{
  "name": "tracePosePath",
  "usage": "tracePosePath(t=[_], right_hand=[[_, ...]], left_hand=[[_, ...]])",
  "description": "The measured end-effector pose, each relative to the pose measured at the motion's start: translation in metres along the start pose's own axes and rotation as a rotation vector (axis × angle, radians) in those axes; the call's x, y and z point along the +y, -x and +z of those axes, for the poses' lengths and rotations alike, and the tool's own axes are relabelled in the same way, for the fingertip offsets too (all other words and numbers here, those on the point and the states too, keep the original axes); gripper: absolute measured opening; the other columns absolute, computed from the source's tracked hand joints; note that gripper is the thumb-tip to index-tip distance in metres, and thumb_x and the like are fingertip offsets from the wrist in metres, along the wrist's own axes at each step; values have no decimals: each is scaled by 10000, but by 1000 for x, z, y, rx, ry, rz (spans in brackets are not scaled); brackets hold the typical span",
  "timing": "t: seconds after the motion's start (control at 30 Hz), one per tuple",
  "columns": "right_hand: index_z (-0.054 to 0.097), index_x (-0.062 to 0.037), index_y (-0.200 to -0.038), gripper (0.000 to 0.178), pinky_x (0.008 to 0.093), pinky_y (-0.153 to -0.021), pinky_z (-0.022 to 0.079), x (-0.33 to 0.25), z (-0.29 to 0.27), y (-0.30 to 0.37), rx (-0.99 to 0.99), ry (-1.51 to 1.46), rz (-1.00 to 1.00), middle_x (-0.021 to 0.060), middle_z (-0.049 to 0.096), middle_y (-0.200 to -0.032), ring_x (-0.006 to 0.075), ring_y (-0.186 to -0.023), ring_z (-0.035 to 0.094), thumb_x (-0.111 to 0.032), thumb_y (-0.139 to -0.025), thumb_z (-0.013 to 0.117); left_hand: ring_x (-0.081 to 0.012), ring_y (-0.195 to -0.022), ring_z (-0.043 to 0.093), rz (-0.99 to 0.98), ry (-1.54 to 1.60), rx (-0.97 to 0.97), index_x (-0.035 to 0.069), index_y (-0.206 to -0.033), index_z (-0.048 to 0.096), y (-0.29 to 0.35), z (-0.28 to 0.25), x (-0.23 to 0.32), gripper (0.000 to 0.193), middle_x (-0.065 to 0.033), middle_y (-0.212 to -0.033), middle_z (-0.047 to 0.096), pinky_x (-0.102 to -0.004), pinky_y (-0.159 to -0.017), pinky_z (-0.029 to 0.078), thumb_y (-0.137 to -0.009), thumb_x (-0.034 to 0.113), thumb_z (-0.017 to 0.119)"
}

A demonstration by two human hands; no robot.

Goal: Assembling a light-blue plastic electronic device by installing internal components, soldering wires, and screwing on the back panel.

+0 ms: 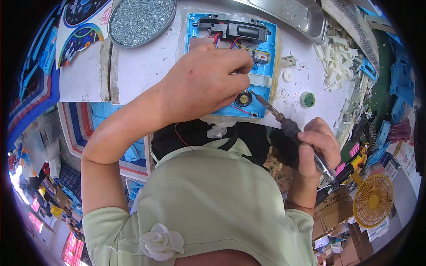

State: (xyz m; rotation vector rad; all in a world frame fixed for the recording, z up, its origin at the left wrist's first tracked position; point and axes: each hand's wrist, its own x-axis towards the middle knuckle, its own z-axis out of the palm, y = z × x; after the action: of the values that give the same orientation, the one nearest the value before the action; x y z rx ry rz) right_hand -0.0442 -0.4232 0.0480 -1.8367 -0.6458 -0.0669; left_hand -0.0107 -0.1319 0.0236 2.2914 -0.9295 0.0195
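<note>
Worktable [146,66] with a pale, flat, lightly littered top, viewed from the worker's head, bears an open blue casing [262,91] of moulded plastic at 12 o'clock. Left hand [208,80]: arched over the casing, its fingers curled inward; what they pinch, if anything, is hidden. Right hand [317,148], at 3 o'clock: fingers and thumb closed around the dark handle of a soldering iron [290,128], whose tapering metal tip points toward 11 o'clock, near the round speaker [243,99]; contact cannot be told. Chief hazard, as judged here: if the tip is hot, a slip of the right hand could scorch the curled fingers, soften the thin casing wall or mark the speaker. Slender red wire [238,108], lying close by, could be singed or snagged by either hand. Materials: glossy, ribbed plastic in the casing; small bright screws [142,22] heaped in a round dish [133,46] at 11 o'clock; matt, angular white plastic pieces [337,57] piled at 2 o'clock; a squat, green-filled round pot [307,99] nearer 3 o'clock.
</note>
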Motion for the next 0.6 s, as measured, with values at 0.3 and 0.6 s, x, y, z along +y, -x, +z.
tracePosePath(t=[0.3, 0.6], right_hand=[[626, -2, -937, 208, 330, -647, 412, -3, -93, 64, 963, 10, 156, 53, 565, -713, 179, -663, 516, -199, -978, 574], [611, -78, -837, 96, 206, -490, 319, -59, -218, 148, 1387, 267, 164, -12, 525, -712, 45, -584, 430, -78, -932, 625]], left_hand=[[-252, -912, 622, 11, -6, -9, 93, -884, 615, -1, -1, 0, 216, -51, -1029, 600, -393, -722, 457, -728, 47, 757], [-299, -894, 623, -4, -34, -9, 60, -906, 651, -12, -6, 12, 230, -100, -1020, 609, -406, -754, 476, -709, 16, 762]])
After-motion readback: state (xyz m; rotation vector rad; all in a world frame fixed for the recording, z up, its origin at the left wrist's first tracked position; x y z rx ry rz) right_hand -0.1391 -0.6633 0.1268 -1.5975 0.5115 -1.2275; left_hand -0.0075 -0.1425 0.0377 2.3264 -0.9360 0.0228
